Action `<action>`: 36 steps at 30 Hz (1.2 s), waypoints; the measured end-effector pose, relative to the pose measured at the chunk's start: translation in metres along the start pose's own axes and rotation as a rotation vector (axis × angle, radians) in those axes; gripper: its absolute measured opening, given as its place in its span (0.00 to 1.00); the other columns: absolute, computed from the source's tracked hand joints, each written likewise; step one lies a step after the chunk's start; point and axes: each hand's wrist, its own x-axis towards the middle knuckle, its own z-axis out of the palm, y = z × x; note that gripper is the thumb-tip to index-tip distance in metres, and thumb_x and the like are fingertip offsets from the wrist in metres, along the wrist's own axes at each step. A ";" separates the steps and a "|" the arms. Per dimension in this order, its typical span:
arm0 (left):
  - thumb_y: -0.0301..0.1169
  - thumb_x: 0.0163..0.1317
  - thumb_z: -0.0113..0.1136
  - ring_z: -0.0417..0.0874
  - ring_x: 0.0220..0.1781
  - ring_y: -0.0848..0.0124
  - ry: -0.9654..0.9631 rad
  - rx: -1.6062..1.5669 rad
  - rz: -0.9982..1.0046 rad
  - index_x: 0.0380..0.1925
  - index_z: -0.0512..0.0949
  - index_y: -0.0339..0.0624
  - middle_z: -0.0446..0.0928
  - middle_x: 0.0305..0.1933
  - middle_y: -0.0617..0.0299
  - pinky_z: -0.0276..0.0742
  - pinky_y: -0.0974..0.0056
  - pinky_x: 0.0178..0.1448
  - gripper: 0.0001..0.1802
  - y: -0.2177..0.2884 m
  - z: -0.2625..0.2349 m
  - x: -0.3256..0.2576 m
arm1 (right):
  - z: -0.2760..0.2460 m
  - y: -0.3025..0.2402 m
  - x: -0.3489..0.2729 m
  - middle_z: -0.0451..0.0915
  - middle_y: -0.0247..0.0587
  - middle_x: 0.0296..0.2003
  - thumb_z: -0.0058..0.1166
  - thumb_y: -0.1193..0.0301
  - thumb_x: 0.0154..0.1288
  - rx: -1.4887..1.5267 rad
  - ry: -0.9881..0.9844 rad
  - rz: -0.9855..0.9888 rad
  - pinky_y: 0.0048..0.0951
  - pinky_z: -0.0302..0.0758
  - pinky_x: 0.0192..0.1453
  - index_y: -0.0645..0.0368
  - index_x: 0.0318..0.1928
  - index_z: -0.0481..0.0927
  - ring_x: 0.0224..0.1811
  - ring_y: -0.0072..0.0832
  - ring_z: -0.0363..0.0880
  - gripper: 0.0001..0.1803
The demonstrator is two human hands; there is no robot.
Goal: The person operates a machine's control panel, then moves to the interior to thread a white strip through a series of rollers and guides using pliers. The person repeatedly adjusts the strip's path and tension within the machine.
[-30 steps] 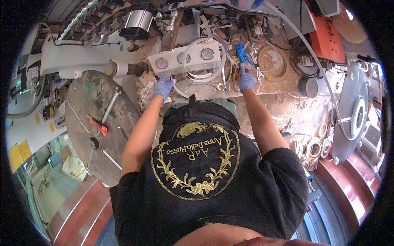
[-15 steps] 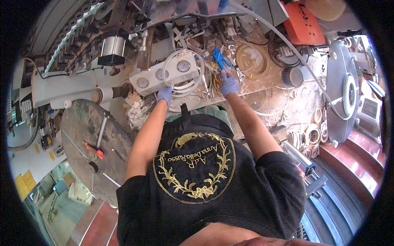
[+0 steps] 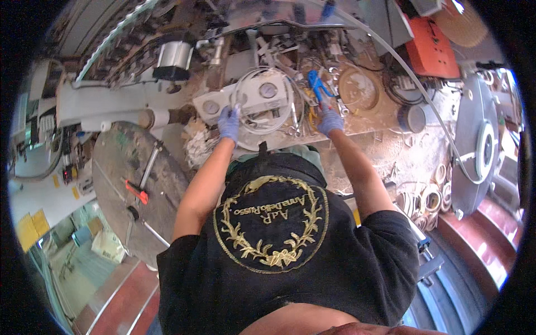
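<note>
Blue pliers (image 3: pixel 316 84) in right hand (image 3: pixel 329 120), left hand (image 3: pixel 229 123) on gauge unit (image 3: pixel 245 97)

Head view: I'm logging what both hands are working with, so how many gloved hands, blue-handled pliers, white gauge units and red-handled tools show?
Gloved hands: 2, left hand and right hand
Blue-handled pliers: 1
White gauge unit: 1
Red-handled tool: 1
Total: 5

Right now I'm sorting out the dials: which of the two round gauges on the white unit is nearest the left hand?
The left-hand gauge, on the unit's lower-left end, just left of the gloved left hand. The other gauge sits farther right.
</note>
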 end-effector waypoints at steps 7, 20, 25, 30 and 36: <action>0.42 0.61 0.56 0.79 0.34 0.68 -0.303 -0.713 -0.211 0.43 0.73 0.48 0.77 0.37 0.63 0.80 0.61 0.37 0.15 0.055 0.003 -0.007 | 0.033 0.058 -0.007 0.80 0.44 0.38 0.62 0.65 0.48 0.570 -0.016 0.057 0.35 0.76 0.44 0.45 0.62 0.63 0.40 0.42 0.79 0.38; 0.45 0.60 0.56 0.80 0.33 0.67 -0.325 -0.556 -0.477 0.41 0.75 0.50 0.77 0.34 0.63 0.81 0.57 0.34 0.15 0.044 0.001 0.003 | -0.035 -0.043 -0.061 0.71 0.35 0.48 0.58 0.63 0.61 1.289 -0.354 -0.239 0.25 0.68 0.53 0.55 0.61 0.61 0.50 0.23 0.70 0.31; 0.43 0.60 0.56 0.79 0.32 0.70 -0.159 -0.387 -0.440 0.41 0.76 0.51 0.78 0.34 0.66 0.79 0.61 0.32 0.14 0.028 0.019 0.011 | -0.033 -0.074 -0.058 0.71 0.32 0.45 0.52 0.64 0.67 1.278 -0.409 -0.385 0.23 0.72 0.46 0.53 0.61 0.61 0.43 0.20 0.72 0.25; 0.42 0.54 0.62 0.80 0.33 0.64 0.025 0.028 -0.233 0.42 0.76 0.41 0.80 0.36 0.56 0.77 0.62 0.35 0.20 0.015 0.020 0.020 | -0.049 -0.101 -0.070 0.71 0.35 0.46 0.52 0.59 0.66 1.272 -0.479 -0.409 0.23 0.71 0.48 0.54 0.64 0.59 0.44 0.21 0.72 0.30; 0.44 0.48 0.61 0.77 0.50 0.53 0.103 0.795 0.076 0.52 0.68 0.44 0.75 0.48 0.49 0.74 0.54 0.49 0.31 0.059 0.014 -0.022 | -0.052 -0.137 -0.056 0.73 0.37 0.40 0.53 0.55 0.64 1.207 -0.586 -0.377 0.27 0.76 0.36 0.54 0.57 0.67 0.37 0.24 0.74 0.26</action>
